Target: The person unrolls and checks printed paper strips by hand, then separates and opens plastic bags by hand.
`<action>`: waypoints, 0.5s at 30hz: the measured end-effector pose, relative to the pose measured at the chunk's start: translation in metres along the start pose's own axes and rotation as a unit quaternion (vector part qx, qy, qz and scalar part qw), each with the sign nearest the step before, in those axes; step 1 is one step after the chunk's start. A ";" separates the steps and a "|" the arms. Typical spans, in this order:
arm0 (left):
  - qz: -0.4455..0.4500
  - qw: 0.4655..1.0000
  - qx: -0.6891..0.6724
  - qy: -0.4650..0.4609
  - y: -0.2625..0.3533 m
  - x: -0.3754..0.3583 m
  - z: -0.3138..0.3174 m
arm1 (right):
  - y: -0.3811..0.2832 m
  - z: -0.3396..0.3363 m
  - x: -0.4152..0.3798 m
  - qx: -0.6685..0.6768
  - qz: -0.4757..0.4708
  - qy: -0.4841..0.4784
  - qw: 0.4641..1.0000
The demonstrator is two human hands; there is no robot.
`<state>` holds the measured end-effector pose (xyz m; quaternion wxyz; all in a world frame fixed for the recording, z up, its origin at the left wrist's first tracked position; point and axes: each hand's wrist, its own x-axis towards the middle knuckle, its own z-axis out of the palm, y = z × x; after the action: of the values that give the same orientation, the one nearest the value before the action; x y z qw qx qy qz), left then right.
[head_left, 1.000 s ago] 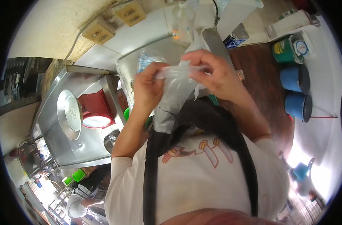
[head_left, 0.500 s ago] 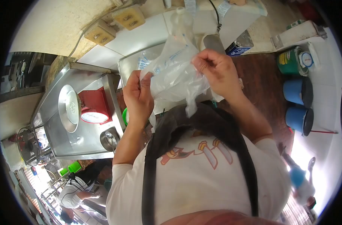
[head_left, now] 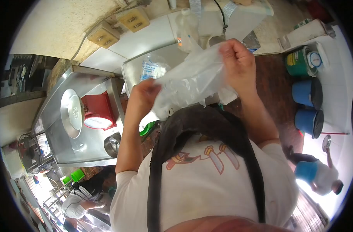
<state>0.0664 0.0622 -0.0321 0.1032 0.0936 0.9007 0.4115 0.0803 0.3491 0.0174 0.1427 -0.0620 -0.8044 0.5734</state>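
Note:
Both my hands hold a thin clear plastic bag [head_left: 192, 83] up in front of my chest, stretched slantwise between them. My left hand [head_left: 143, 96] pinches the bag's lower left end. Higher up, my right hand [head_left: 238, 62] grips its upper right end. A black apron strap and a white printed shirt fill the lower frame. Behind the bag a steel tray [head_left: 130, 73] holds a small clear packet with blue print [head_left: 151, 67].
A red weighing scale [head_left: 95, 112] with a round metal pan [head_left: 70, 112] stands on a steel counter at left, next to a metal cup [head_left: 112, 144]. A plastic bottle [head_left: 186, 29], a green tin [head_left: 298, 60] and blue tubs [head_left: 307, 92] sit beyond. Other people are at lower left and lower right.
My hands have drawn apart: the right one rose up and right, the left stayed low. The bag went from bunched to stretched out between them.

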 end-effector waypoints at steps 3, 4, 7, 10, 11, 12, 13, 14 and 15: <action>-0.037 0.984 0.084 0.153 -0.031 0.022 -0.008 | -0.003 -0.003 -0.006 -0.019 -0.046 0.048 0.998; 0.001 0.968 0.075 0.241 -0.036 0.026 -0.009 | -0.005 -0.002 -0.011 -0.025 -0.062 0.060 0.996; -0.003 0.945 -0.083 0.316 -0.038 0.024 -0.018 | -0.007 0.006 -0.016 0.031 -0.329 0.075 0.941; 0.006 0.875 -0.482 0.042 -0.004 0.007 -0.022 | -0.026 0.018 -0.023 0.132 -0.452 -0.157 0.868; -0.025 0.833 -0.553 0.020 0.028 0.007 -0.020 | -0.029 0.026 -0.032 0.114 -0.423 -0.250 0.863; -0.055 0.783 -0.619 -0.002 0.066 0.007 -0.021 | -0.033 0.039 -0.040 0.074 -0.426 -0.289 0.854; -0.052 0.768 -0.638 -0.034 0.073 0.008 -0.022 | -0.034 0.050 -0.045 0.035 -0.428 -0.326 0.842; -0.050 0.751 -0.655 -0.066 0.080 0.009 -0.023 | -0.030 0.058 -0.046 0.012 -0.438 -0.342 0.831; -0.015 0.771 -0.628 -0.105 0.071 0.016 -0.025 | -0.025 0.066 -0.045 -0.011 -0.449 -0.358 0.819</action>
<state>0.0506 0.0937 0.0366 0.2389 0.0372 0.4268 0.8714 0.1048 0.2697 0.0138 0.0857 0.5138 -0.7437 0.4191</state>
